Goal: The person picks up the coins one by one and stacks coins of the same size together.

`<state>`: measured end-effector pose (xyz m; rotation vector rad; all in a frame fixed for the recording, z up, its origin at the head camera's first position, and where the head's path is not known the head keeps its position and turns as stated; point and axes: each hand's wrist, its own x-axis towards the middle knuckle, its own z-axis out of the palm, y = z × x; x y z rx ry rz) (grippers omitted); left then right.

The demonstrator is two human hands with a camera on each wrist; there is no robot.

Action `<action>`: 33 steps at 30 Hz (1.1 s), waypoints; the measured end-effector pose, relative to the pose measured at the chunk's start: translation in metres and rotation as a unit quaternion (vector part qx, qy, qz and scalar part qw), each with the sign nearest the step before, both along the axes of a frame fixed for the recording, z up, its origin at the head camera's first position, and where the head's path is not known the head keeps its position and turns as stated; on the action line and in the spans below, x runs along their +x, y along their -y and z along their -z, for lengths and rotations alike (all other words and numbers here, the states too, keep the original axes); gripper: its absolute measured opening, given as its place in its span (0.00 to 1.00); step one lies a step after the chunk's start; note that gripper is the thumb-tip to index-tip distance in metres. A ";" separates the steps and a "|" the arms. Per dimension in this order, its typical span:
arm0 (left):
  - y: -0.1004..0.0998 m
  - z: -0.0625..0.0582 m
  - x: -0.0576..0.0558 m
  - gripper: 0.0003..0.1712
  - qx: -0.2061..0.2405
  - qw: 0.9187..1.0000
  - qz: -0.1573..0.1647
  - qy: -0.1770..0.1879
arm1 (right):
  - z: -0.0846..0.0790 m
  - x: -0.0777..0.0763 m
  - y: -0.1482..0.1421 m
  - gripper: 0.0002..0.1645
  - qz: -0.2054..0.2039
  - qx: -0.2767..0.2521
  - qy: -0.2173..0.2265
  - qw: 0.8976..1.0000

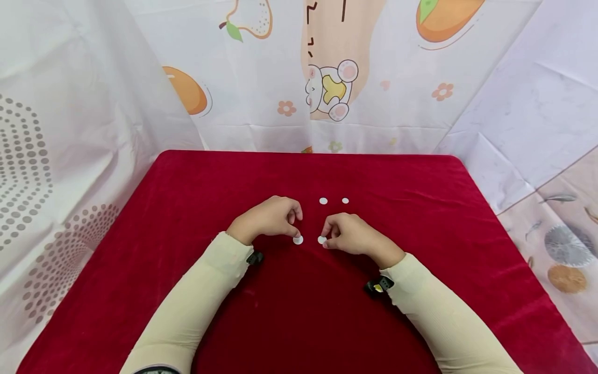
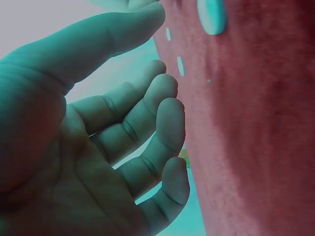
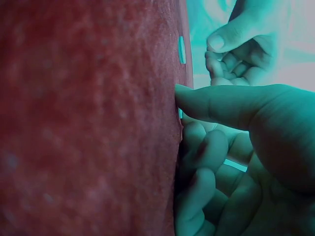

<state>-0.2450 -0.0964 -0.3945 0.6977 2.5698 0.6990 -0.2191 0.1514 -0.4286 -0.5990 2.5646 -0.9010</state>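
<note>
My left hand (image 1: 275,215) hovers by the left front white disc (image 1: 298,240) on the red cloth. Its thumb tip overlaps the disc's upper edge in the head view. In the left wrist view that hand's fingers (image 2: 170,115) are loosely bent, with nothing between them and the thumb. My right hand (image 1: 350,234) is at the right front white disc (image 1: 322,240), thumb and index finger at its edges. The right wrist view shows a sliver of this disc (image 3: 180,113) between the thumb and curled fingers; the rest is hidden.
Two more white discs, a left one (image 1: 323,201) and a right one (image 1: 345,200), lie farther back. Red cloth (image 1: 210,182) covers the table. Behind it hangs a white printed curtain (image 1: 261,78). A dark wrist device (image 1: 379,285) sits at the right cuff.
</note>
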 end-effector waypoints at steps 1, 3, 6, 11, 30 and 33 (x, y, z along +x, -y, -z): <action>0.000 -0.001 -0.001 0.20 0.000 1.000 -0.001 -0.001 | 0.000 0.000 0.000 0.08 0.000 0.000 0.000 1.000; -0.001 -0.004 -0.003 0.20 0.001 1.000 -0.005 -0.004 | 0.001 0.000 -0.001 0.08 -0.001 0.000 0.001 1.000; -0.004 -0.011 -0.006 0.21 0.008 1.000 -0.011 -0.007 | 0.002 0.000 -0.001 0.08 -0.002 0.000 0.003 1.000; -0.012 -0.028 -0.010 0.19 0.036 0.999 -0.017 -0.017 | 0.001 -0.001 -0.002 0.08 -0.002 0.002 0.003 1.000; -0.022 -0.038 -0.026 0.13 0.142 0.982 -0.103 -0.067 | 0.000 -0.002 -0.004 0.07 -0.007 -0.013 -0.005 1.000; -0.026 -0.032 -0.027 0.11 0.147 0.980 -0.108 -0.078 | 0.001 -0.002 -0.004 0.07 -0.008 -0.013 -0.006 1.000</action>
